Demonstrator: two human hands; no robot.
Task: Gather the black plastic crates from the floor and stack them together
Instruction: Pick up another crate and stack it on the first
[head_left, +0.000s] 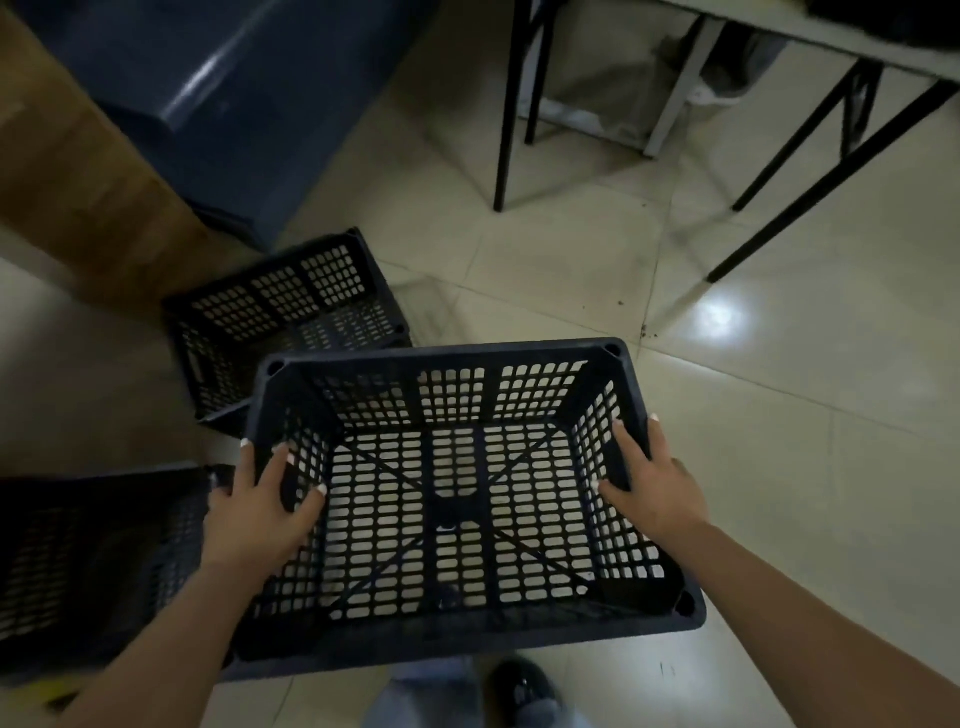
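Observation:
A black perforated plastic crate (457, 364) is held upright in front of me, its open top facing the camera. My left hand (257, 512) grips its left rim, fingers curled inside the wall. My right hand (657, 480) grips the right rim the same way. A second black crate (280, 306) sits tilted on the floor behind and to the left, partly hidden by the held one. A third black crate (93, 551) lies at the left edge, dark and blurred.
A brown cardboard box (78, 197) and a dark blue bin (234, 104) stand at the back left. Black legs (506, 114) of a table (810, 31) rise at the back right. Pale floor tiles (805, 415) spread to the right. My shoe (522, 686) shows below.

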